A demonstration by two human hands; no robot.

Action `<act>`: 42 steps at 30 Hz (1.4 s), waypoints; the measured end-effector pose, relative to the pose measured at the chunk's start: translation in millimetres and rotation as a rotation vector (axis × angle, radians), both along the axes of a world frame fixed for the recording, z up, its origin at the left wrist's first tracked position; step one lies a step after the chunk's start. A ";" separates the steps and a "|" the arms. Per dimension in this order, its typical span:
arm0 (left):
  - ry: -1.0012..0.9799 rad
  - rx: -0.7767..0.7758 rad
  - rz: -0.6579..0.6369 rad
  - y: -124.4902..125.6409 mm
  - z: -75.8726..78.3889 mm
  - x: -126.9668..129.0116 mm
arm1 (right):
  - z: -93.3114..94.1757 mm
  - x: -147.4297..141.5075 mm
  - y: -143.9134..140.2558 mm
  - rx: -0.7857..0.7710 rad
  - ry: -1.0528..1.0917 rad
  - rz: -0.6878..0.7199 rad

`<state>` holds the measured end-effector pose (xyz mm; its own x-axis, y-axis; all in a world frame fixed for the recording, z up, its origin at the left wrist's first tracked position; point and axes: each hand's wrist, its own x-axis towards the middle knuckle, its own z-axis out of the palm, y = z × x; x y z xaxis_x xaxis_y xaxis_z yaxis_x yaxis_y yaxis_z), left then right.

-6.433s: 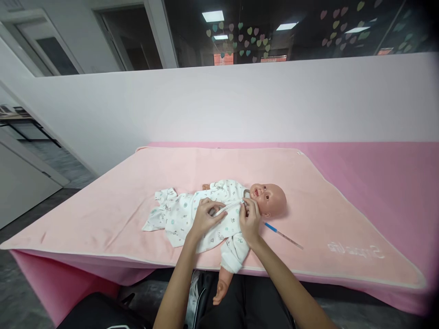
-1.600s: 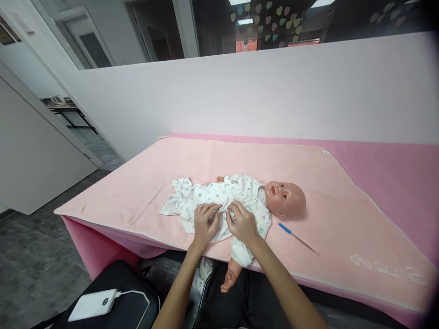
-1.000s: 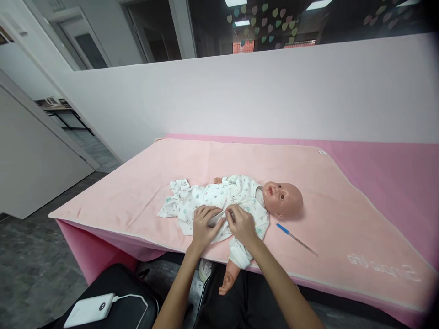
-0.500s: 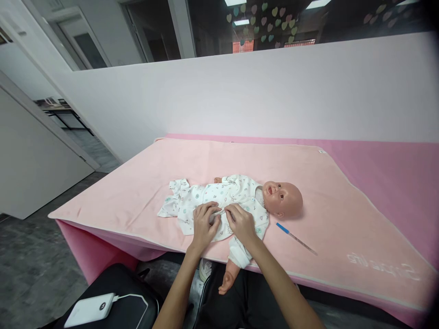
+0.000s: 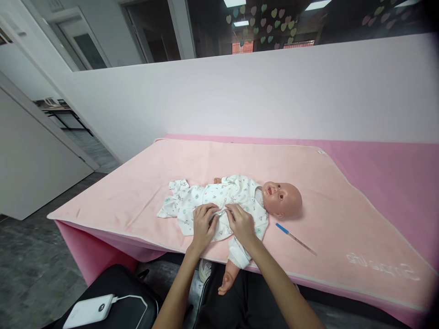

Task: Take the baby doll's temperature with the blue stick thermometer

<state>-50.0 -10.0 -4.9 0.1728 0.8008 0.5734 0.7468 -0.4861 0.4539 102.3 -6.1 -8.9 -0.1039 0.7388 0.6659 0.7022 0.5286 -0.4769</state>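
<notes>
Doll (image 5: 260, 201) lies on back on pink blanket (image 5: 308, 173) near counter front edge. Left hand (image 5: 203, 225) and right hand (image 5: 242, 223) pinch romper (image 5: 219, 201) front edges together at belly. Risk: fabric slips from fingertips, or doll, one arm overhanging edge, slides off.

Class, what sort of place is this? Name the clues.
Probably a baby-care training room: a baby doll in a printed romper lies on a pink blanket, with paper hearts on the window behind.

A pale pink blanket (image 5: 219, 160) covers the bench (image 5: 394, 169). On the blanket's near right part lies a blue-tipped thermometer (image 5: 295, 237). Below the blanket's left corner, a white power bank (image 5: 88, 311) rests on a black bag (image 5: 128, 292).
</notes>
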 end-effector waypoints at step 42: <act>-0.001 0.071 0.114 -2.0 3.3 4.8 | -56.7 181.2 -130.3 -0.145 -0.195 -0.584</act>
<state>-45.2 -12.0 -1.7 0.0819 0.7724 0.6298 0.7985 -0.4290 0.4224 283.5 -136.4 -65.5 0.2345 0.7913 0.5646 0.9368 -0.0288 -0.3488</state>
